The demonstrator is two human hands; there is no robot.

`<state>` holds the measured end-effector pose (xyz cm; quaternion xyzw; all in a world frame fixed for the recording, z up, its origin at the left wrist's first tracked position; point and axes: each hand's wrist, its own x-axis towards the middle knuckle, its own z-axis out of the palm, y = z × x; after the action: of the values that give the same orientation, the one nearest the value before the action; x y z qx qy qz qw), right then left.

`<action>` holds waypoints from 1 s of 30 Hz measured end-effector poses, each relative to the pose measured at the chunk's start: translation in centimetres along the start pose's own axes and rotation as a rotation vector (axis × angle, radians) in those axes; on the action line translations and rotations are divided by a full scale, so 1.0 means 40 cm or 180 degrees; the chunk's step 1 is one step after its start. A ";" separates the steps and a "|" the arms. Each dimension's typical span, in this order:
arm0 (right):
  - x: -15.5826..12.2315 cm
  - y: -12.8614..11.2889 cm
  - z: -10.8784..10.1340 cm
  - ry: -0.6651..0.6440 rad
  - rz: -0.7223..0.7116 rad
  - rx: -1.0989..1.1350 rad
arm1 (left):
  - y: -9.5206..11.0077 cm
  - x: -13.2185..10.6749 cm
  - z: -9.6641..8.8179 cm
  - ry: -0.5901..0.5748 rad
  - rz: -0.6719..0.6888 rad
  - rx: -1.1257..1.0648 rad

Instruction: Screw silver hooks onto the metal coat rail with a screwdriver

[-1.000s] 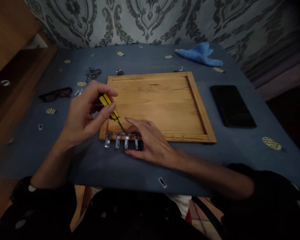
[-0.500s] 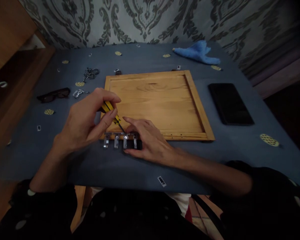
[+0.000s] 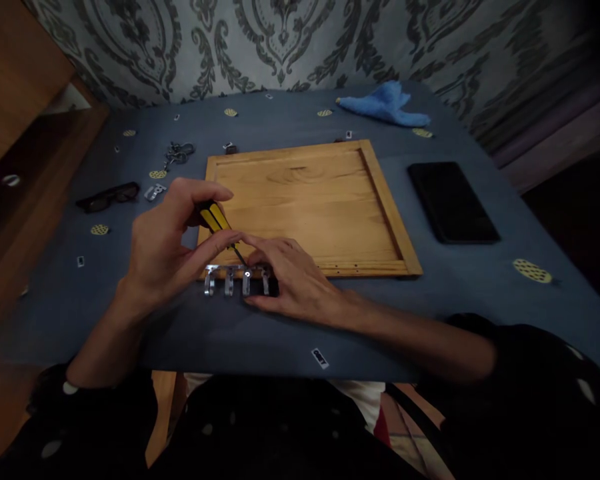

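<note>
1. Toward the left edge of the blue, cloth-covered bench [image 3: 260, 343], a pair of black-framed, dark-lensed sunglasses [image 3: 109, 197] lies apart from the work, near a small loose silver metal bracket [image 3: 155, 193] and, closer to the far edge, a tangle of dark metal rings [image 3: 181, 154].
2. A person's left hand [image 3: 163, 243], poised above the near left corner of a rectangular, golden-brown wooden framed panel [image 3: 305, 207], pinches a slim screwdriver with a yellow-and-black handle [image 3: 213, 215] between thumb and forefinger, its shaft tilted down to the right.
3. Below, a shiny silver metal hook strip [image 3: 229, 283] lies along the left part of the panel's near rim, four hooks showing toward the bench's near edge. The screwdriver's tip is at the third hook's screw; turning that screw appears to be the step in hand, though whether to tighten or loosen cannot be told.
4. The right hand [image 3: 300, 280] flanks the strip's right end, thumb and forefinger spread around it; whether they grip metal is hidden. The next move would call for a seated tip, downward pressure and a strip braced against slipping.
5. A fuzzy blue cloth [image 3: 387, 107] lies by the bench's far right corner, a flat black phone [image 3: 453, 202] nearer its right edge.
</note>
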<state>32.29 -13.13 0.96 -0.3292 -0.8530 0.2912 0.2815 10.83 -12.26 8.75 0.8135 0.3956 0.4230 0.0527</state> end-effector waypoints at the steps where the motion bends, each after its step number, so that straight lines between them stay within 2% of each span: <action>1: 0.000 0.000 -0.001 -0.0012 0.0008 0.0005 | -0.003 0.000 0.000 -0.0014 0.0043 0.0003; 9: 0.000 -0.002 -0.004 -0.0002 0.0036 0.0060 | -0.013 0.004 -0.009 -0.0236 0.0009 -0.0131; 11: -0.001 -0.005 -0.006 -0.0048 0.0055 0.0047 | -0.016 0.009 -0.015 -0.0245 -0.0188 -0.0313; 12: -0.002 -0.006 -0.006 -0.0083 0.0077 0.0021 | -0.020 0.012 -0.018 -0.0254 -0.0452 -0.0484; 13: -0.003 -0.007 -0.006 -0.0076 0.0112 -0.0006 | -0.026 0.015 -0.021 -0.0162 -0.0764 -0.0718; 14: -0.004 -0.007 -0.006 -0.0096 0.0127 -0.0003 | -0.034 0.019 -0.021 -0.0039 -0.0891 -0.0738; 17: -0.007 -0.004 -0.004 0.0072 0.0127 0.0131 | -0.071 0.028 -0.010 0.0351 -0.1069 -0.0765; 19: -0.009 -0.001 -0.003 0.0269 0.0170 0.0316 | -0.104 0.027 0.011 0.0435 -0.1241 -0.0792; 21: -0.009 0.005 -0.004 0.0465 0.0288 0.0502 | -0.137 0.019 0.039 0.0361 -0.1381 -0.0787; 25: -0.003 0.031 -0.013 0.0651 0.0477 0.0664 | -0.193 -0.009 0.091 -0.0061 -0.1432 -0.0644; 30: 0.008 0.074 -0.017 0.0719 0.0335 0.0497 | -0.240 -0.034 0.132 -0.0496 -0.1117 -0.0272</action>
<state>33.73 -10.87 -0.51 -0.3812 -0.7722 0.3322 0.3848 8.48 -5.35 0.48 0.7594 0.5078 0.3595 0.1906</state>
